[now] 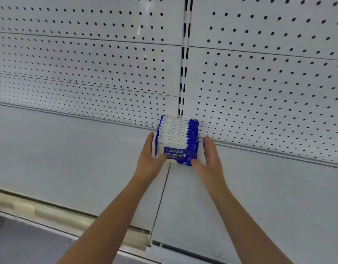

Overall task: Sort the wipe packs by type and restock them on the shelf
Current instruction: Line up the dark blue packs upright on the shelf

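A row of several blue-and-white alcohol wipe packs (178, 138) stands on the white shelf (88, 149), leaning back against the pegboard wall. My left hand (150, 159) lies along the row's left side with straight fingers, its thumb on the front pack's lower left corner. My right hand (209, 157) flanks the right side with straight fingers, its thumb touching the front pack's lower right corner. The packs all show the same blue "75%" label.
The white pegboard back wall (259, 82) rises behind the shelf, split by a slotted upright (184, 63). A seam (162, 195) divides two shelf boards below the packs. The shelf's front edge (69, 216) runs along the lower left, floor beyond it.
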A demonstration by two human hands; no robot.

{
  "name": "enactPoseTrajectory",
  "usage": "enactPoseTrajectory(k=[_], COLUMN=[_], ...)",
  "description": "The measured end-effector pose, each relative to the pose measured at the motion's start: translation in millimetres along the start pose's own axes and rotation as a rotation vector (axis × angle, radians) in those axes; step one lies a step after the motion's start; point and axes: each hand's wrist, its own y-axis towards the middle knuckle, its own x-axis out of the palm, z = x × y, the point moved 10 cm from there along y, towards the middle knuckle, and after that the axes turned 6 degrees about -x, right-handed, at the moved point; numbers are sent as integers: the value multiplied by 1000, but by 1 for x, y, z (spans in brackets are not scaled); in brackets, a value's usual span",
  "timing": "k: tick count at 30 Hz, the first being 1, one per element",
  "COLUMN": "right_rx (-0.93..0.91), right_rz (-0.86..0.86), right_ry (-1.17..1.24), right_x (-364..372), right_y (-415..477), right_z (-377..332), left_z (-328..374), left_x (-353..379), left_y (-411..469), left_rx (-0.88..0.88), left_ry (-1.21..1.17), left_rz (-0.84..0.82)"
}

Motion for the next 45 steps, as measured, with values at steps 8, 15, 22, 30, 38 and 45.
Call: enactPoseTrajectory(k=[8,15,22,30,38,45], right_rx=[-3,-29,26,49,118,123], right_rz=[-74,-41,119,370,667,804], right_ry=[34,49,38,-40,-107,2], right_x=[-22,-51,-123,-267,-456,-623], right_y=[-47,-131,-260,-394,-570,-709], right_z=[-10,-17,4,-7,14,56], left_z=[10,-6,-44,-16,-17,-33], left_x=[12,27,83,219,407,566], left_y=[-77,-151,-253,-364,-533,-683], left_rx=[104,45,19,35,101,30], left_ry=[43,-25,-75,-62,14,80], left_rz=[-22,-111,-297,-558,-846,-912])
